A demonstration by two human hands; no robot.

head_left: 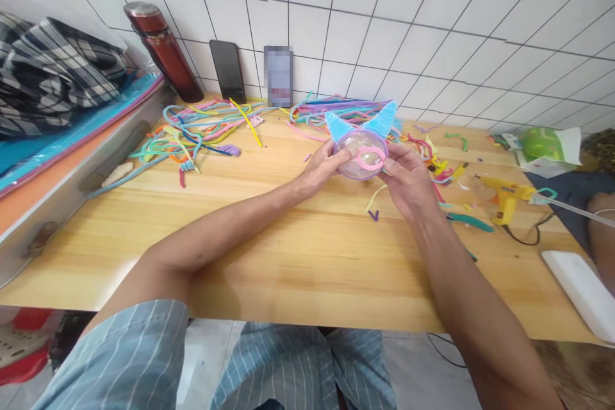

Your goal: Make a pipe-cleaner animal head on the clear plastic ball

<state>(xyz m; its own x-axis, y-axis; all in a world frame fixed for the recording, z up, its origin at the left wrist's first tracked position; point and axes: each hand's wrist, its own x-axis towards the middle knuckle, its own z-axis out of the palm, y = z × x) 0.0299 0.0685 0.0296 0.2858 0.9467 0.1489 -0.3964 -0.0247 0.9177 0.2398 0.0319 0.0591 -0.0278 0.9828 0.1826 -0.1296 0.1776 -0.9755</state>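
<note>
Between my two hands, above the table, is a clear plastic dome point(353, 166) with a purple fuzzy rim and two blue pipe cleaner ears point(383, 120) standing on top. My left hand point(324, 165) grips its left side, thumb across the front. My right hand point(407, 176) is closed at the right edge, where a pink pipe cleaner ring point(369, 158) lies against the dome's front. Whether the right fingers pinch the ring as well as the rim, I cannot tell. Below the dome lie a small purple bent piece point(374, 215) and a pale yellow strip point(375, 197).
Loose pipe cleaners point(206, 125) spread along the back left, with another bundle point(336, 109) behind the dome. A yellow glue gun point(504, 195), teal-handled pliers point(471, 222) and a white box point(579, 291) lie right. A red thermos point(163, 51) and two phones point(227, 70) stand by the tiled wall.
</note>
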